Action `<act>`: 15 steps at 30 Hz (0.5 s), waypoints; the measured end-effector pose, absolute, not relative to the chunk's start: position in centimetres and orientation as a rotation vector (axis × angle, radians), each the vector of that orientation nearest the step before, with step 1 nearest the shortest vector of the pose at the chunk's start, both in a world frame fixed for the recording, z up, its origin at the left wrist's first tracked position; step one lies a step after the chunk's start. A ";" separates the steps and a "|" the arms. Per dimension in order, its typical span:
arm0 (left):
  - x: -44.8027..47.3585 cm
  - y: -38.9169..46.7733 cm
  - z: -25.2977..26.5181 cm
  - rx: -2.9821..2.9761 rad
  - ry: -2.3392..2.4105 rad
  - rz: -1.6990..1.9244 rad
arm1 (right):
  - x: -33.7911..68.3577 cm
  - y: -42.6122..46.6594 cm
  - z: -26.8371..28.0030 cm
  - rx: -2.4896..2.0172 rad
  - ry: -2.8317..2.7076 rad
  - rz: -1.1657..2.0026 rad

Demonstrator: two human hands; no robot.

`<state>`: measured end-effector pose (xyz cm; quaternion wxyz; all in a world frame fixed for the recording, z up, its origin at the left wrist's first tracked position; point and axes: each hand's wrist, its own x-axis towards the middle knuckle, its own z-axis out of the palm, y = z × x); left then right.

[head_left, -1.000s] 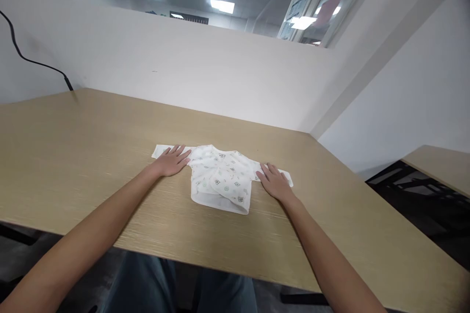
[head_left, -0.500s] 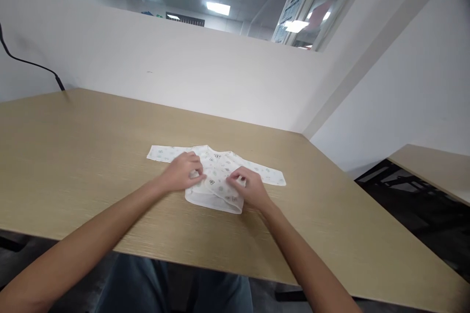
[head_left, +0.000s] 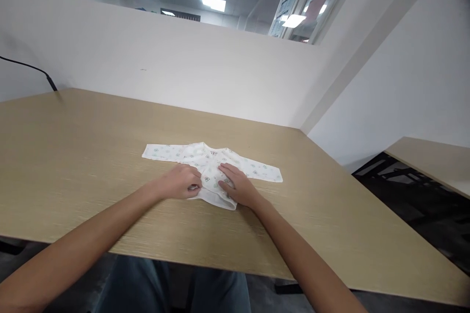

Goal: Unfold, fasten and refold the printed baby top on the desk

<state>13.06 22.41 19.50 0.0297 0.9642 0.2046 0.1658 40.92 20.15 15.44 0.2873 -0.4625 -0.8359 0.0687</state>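
Observation:
A small white baby shirt [head_left: 211, 165] with a scattered print lies spread on the table, its neckline away from me and its sleeves stretched out to both sides. My left hand [head_left: 182, 181] is closed in a pinch on the front panel near the shirt's lower left side. Flat on the right half of the front rests my right hand [head_left: 238, 186], fingers extended over the cloth. The lower left corner of the shirt is hidden behind my left hand. Along the bottom, the plain inner side of the back panel shows below the front edge.
The wooden table [head_left: 91, 132] runs back to a white partition [head_left: 183, 63]. A black cable [head_left: 51, 82] comes down to the tabletop at the far left. Another wooden surface [head_left: 433, 159] stands to the right across a dark gap.
My left hand has moved a little down the shirt. My right hand has opened from a pinch and now lies flat on the cloth. The view has shifted slightly.

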 end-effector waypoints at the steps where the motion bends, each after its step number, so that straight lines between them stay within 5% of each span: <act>1: 13.0 22.5 19.5 2.958 0.636 0.514 | 41.0 20.2 15.3 -1.272 -2.257 0.216; 15: 12.8 22.4 19.9 2.984 0.676 0.439 | 41.1 20.2 15.2 -1.362 -2.270 0.332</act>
